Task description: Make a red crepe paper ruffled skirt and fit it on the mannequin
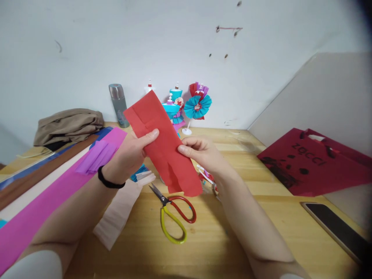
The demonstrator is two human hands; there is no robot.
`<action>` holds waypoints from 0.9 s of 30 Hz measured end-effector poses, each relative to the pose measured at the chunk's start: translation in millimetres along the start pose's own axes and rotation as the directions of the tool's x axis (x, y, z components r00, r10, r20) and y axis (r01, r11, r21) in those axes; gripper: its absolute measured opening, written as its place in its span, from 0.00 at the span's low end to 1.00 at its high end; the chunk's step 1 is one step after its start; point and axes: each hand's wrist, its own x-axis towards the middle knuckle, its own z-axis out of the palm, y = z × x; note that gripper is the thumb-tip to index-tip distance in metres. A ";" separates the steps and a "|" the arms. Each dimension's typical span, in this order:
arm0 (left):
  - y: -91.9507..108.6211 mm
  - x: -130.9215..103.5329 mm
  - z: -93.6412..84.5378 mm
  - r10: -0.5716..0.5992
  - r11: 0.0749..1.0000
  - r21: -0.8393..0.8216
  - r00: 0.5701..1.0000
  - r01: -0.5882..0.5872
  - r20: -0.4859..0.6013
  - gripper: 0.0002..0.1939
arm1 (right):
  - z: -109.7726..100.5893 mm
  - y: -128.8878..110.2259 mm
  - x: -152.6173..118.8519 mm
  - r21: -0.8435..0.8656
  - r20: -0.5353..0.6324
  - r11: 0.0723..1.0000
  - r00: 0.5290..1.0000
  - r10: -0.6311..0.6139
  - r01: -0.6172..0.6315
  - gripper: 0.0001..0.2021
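Note:
A red strip of crepe paper (162, 143) is held up at a slant above the table, its lower end slit and uneven. My left hand (133, 151), with a black band at the wrist, grips its left edge, thumb lying on the front. On the right edge, my right hand (202, 153) pinches the paper between thumb and bent fingers. Below the strip lie scissors (167, 203) with one red and one yellow handle, blades slightly apart. A pale pink paper strip (117, 215) rests under my left forearm.
Long paper sheets (55, 190) in several colours cover the left side, with a brown cloth (69, 126) behind. A grey flask (118, 104) and paper-dressed stands (197, 106) line the wall. At right are a dark red bag (314, 162) and a phone (334, 228).

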 end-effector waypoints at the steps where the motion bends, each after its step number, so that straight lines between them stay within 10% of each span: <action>1: -1.5 1.6 -1.2 -0.006 1.000 -0.004 1.000 0.006 -0.010 0.16 | -0.5 1.8 1.3 -0.005 0.004 1.000 1.000 0.004 -0.004 0.17; 27: -17.9 25.9 -25.8 0.134 0.991 0.038 0.977 -0.129 -0.164 0.14 | 6.0 37.4 17.3 -0.261 0.181 0.965 0.983 0.036 0.013 0.09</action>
